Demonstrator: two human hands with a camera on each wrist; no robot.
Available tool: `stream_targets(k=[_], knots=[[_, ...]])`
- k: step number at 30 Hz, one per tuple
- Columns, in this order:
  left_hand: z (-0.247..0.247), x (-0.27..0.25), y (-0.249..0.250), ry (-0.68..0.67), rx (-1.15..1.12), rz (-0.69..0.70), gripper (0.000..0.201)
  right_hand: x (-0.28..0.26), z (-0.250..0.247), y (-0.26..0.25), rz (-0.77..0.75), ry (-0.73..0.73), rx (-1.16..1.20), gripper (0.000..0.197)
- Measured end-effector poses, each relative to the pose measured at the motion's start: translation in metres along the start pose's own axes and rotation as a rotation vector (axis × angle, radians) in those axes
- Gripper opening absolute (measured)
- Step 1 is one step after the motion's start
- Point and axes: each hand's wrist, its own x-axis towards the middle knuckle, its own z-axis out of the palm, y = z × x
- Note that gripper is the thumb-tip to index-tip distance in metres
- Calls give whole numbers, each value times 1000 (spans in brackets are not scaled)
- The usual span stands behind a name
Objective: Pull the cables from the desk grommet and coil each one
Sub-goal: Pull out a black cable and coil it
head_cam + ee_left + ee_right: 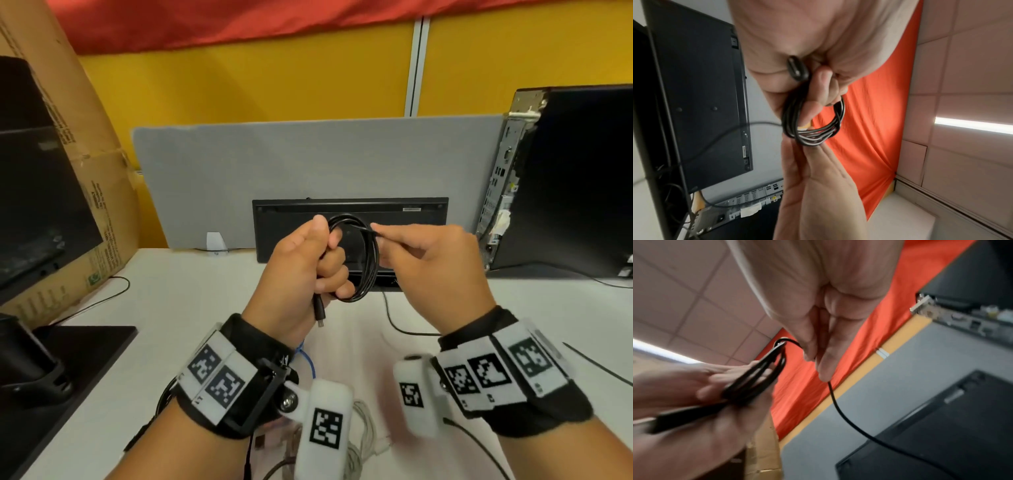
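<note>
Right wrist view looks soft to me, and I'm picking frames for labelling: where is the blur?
Right wrist view: left hand and black cable coil smeared, right hand sharper. Left wrist view: coil crisp with glare streaks. Head view: sharp, edges bent by the wide lens.

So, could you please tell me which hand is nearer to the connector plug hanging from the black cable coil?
Left. The left hand grips the coil, the plug dangling just below it; the right hand pinches the cable beyond the coil.
</note>
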Motion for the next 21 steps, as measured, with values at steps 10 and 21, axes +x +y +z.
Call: stream_targets(k=[10,21], knots=[[-1,5,-10,209,10,140,38,-6,9,-25,277,-378,607,21],[-6,6,-15,103,162,113,35,-7,10,-28,395,-229,683,22]])
